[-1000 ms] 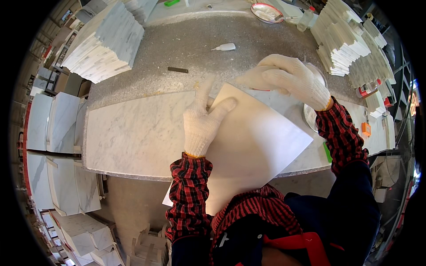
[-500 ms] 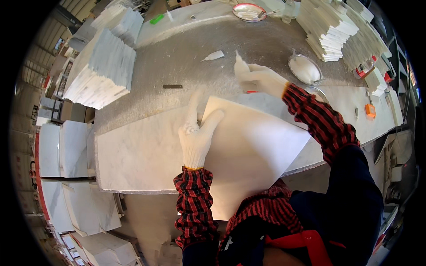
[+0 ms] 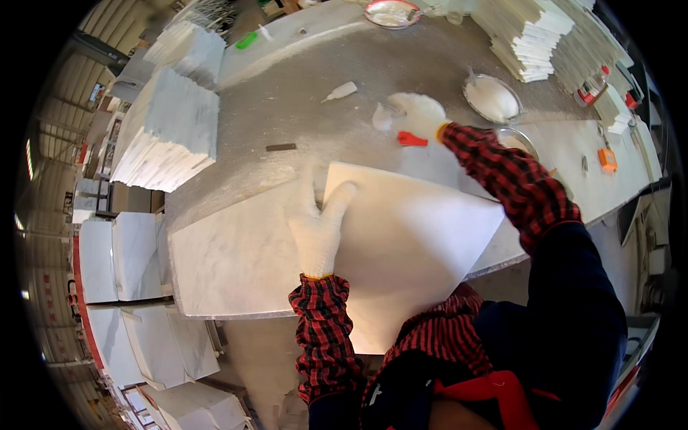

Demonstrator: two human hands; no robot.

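A large white tile [image 3: 405, 222] stands tilted between my body and the worktable. My left hand [image 3: 315, 229], in a white knitted glove, grips the tile's left edge, the thumb across its face and the fingers on the far side of the edge. Over the table beyond the tile is my gloved right hand [image 3: 419, 109], smeared by motion; whether its fingers hold anything does not show. Just below that hand lies a small red plastic piece [image 3: 412, 139]. Left of it rests a white squeeze bottle [image 3: 340, 92] on its side.
Stacks of white stone tiles stand at the left [image 3: 168, 132] and far right [image 3: 523, 36]. A bowl of white paste [image 3: 492, 99] is near my right sleeve, a red-rimmed bowl [image 3: 391, 13] farther back. A dark flat bar [image 3: 281, 147] and an orange block [image 3: 607, 160] lie about.
My right hand, which held a small white nozzle-tipped bottle upright, has moved slightly right and blurred. The red piece shows more fully. My left hand keeps its hold on the tile.
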